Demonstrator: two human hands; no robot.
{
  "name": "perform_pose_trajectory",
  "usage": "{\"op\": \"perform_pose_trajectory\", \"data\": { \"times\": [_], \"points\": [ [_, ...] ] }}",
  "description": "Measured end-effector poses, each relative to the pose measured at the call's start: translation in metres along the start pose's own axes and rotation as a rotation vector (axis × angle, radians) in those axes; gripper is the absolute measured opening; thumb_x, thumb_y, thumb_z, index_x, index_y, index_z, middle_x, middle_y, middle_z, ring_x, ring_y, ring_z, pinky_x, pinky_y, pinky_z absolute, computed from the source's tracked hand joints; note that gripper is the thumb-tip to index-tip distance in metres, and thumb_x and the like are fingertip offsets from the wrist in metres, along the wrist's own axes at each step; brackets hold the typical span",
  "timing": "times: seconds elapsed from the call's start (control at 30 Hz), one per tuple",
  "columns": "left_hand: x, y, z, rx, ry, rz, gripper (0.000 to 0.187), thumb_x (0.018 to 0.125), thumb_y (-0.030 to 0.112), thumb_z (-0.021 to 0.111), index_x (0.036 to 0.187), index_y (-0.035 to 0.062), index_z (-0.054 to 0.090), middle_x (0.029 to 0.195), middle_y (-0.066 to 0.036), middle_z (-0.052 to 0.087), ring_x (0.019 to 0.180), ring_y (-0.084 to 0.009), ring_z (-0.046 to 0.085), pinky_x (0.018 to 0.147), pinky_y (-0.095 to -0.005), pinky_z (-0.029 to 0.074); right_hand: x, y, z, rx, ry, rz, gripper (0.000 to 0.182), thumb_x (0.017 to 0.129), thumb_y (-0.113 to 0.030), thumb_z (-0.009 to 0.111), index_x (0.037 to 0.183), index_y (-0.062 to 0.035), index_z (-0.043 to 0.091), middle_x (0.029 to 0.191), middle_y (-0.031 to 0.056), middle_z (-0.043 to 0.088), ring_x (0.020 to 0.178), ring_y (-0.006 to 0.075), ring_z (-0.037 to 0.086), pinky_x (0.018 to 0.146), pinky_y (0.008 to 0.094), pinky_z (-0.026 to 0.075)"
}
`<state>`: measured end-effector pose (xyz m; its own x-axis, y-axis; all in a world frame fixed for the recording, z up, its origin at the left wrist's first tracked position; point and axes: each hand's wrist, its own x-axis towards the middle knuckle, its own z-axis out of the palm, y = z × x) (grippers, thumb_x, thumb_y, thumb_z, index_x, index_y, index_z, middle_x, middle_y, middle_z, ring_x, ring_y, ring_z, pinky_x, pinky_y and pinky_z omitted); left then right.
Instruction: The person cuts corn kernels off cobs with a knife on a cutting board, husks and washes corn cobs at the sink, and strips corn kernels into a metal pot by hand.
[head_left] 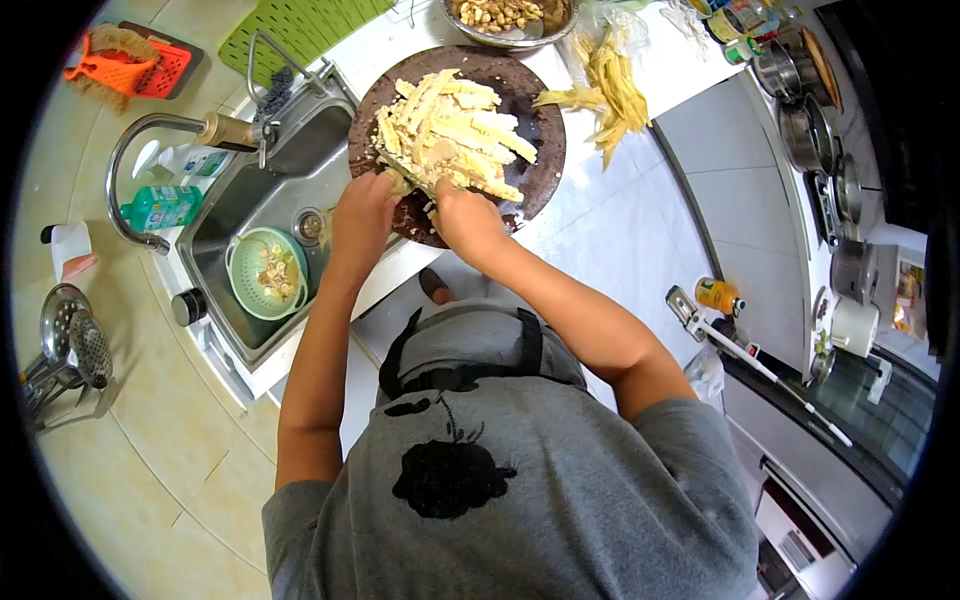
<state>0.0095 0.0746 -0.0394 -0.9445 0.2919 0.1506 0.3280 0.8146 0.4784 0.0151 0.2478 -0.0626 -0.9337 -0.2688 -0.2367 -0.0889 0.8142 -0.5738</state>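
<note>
A round dark wooden chopping board lies on the counter beside the sink. A heap of pale yellow vegetable strips, some chopped small, covers much of it. My right hand is closed around the handle end of a kitchen knife, whose blade points up and left across the near edge of the heap. My left hand is at the board's left near edge, fingers curled on a pale yellow piece close to the blade. My fingers partly hide this piece.
Left of the board is a steel sink with a faucet and a green colander holding food bits. Behind the board stands a metal bowl of brownish pieces. Yellow husks lie to its right, near the counter edge.
</note>
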Motion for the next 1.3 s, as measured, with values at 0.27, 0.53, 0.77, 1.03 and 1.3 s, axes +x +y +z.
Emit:
{"op": "perform_pose_trajectory", "data": {
  "times": [0.27,0.53,0.77,1.03,1.3],
  "points": [
    [0.004,0.002,0.002,-0.066,0.057,0.048,0.018,0.079,0.003,0.063,0.094,0.0038,0.054,0.088,-0.016,0.055,0.088,-0.0385,0.055,0.076,-0.0469,0.044,0.039,-0.004,0.015,0.064,0.052,0.013,0.02,0.082,-0.005,0.053,0.1,0.0045,0.055,0.081,0.0281,0.066,0.079,0.0431,0.067,0.071,0.0502,0.053],
    [0.014,-0.007,-0.003,-0.063,0.049,0.054,0.016,0.08,0.002,0.063,0.092,0.0008,0.053,0.09,-0.019,0.056,0.09,-0.0403,0.054,0.077,-0.047,0.043,0.007,0.011,0.004,0.068,-0.009,0.052,0.022,0.081,-0.006,0.056,0.101,0.0041,0.053,0.078,0.0268,0.066,0.078,0.0409,0.067,0.07,0.0488,0.053],
    [0.02,0.001,0.008,0.002,-0.003,0.091,0.017,0.081,0.004,0.061,0.098,0.0017,0.055,0.092,-0.018,0.058,0.091,-0.0397,0.055,0.078,-0.0474,0.044,0.043,0.016,0.032,0.106,0.148,-0.003,0.016,0.081,-0.006,0.054,0.093,0.0035,0.057,0.08,0.0275,0.066,0.077,0.0423,0.066,0.071,0.0494,0.053],
    [0.022,-0.006,-0.004,0.005,-0.026,0.019,0.02,0.083,0.008,0.063,0.102,0.0031,0.058,0.096,-0.018,0.061,0.093,-0.0399,0.058,0.079,-0.0453,0.046,0.008,0.02,0.014,0.063,-0.001,0.073,0.021,0.081,-0.009,0.057,0.098,0.0033,0.054,0.079,0.0252,0.067,0.08,0.0407,0.067,0.072,0.0489,0.053],
    [0.015,-0.004,0.007,0.034,-0.09,0.015,0.024,0.082,0.005,0.066,0.104,0.0047,0.058,0.102,-0.017,0.061,0.093,-0.038,0.058,0.079,-0.043,0.048,0.036,0.031,0.046,0.074,0.061,0.081,0.025,0.081,-0.011,0.061,0.099,0.0035,0.051,0.08,0.0266,0.066,0.08,0.0421,0.067,0.071,0.0496,0.053]
  ]
}}
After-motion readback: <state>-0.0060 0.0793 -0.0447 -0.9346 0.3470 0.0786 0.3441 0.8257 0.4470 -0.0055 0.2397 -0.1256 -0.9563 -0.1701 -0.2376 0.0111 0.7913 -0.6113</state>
